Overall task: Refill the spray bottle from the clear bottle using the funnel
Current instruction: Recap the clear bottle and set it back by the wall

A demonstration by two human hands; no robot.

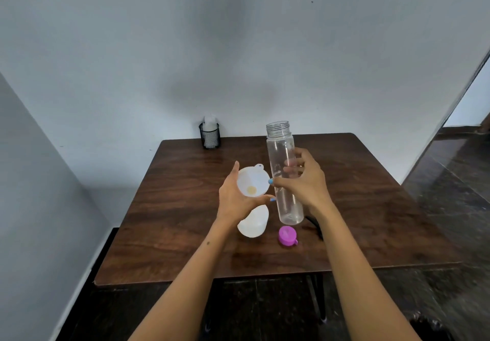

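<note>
A white funnel (252, 181) sits on top of the translucent white spray bottle (253, 225), which stands without its head near the table's middle. My left hand (233, 202) holds the funnel by its rim, thumb on the near side and fingers on the far left. Just to the right, the tall clear bottle (281, 141) stands upright on the table with its mouth open. My right hand (307, 184) wraps around its middle, the thumb in front and the fingers showing through the plastic behind. Whether it holds liquid is hard to tell.
A pink cap (287, 236) lies on the dark wooden table (185, 234) in front of the clear bottle. A black object (316, 225) is partly hidden behind my right wrist. A black mesh cup (210, 135) stands at the back edge against the wall.
</note>
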